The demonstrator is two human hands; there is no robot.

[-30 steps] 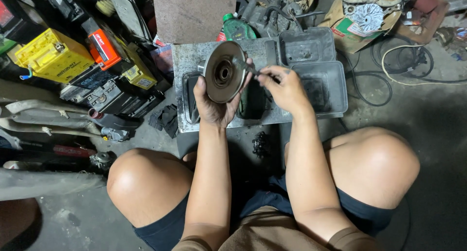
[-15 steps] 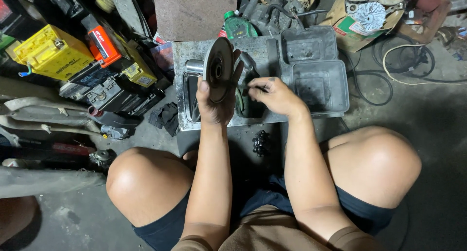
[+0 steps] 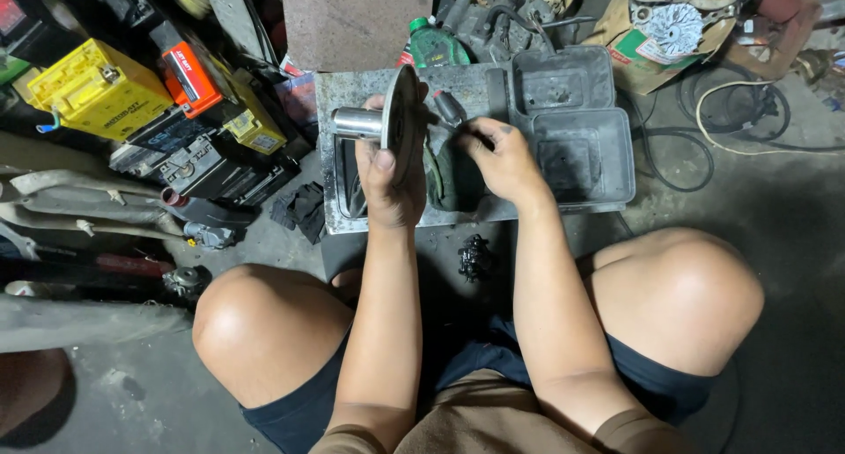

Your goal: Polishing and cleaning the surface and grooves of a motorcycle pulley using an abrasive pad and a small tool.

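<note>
The left hand (image 3: pixel 392 185) grips the metal disc (image 3: pixel 402 119) edge-on, its shaft (image 3: pixel 356 122) pointing to 9 o'clock. The right hand (image 3: pixel 500 159) sits at 3 o'clock of the disc — fingers (image 3: pixel 475 130) pinched on a small part (image 3: pixel 447 107) just beside its face — over the grey tray (image 3: pixel 607 168).

Small part in right hand (image 3: pixel 500 159) grip: too small to tell.

a repair workshop, as i see it from the head camera: bare concrete floor (image 3: pixel 775 207), stacked vehicle batteries (image 3: pixel 97 93), a grimy grey parts tray (image 3: pixel 581 146), a green oil bottle (image 3: pixel 437 44), coiled cable (image 3: pixel 748 110), and scattered engine parts (image 3: pixel 502 14).
</note>
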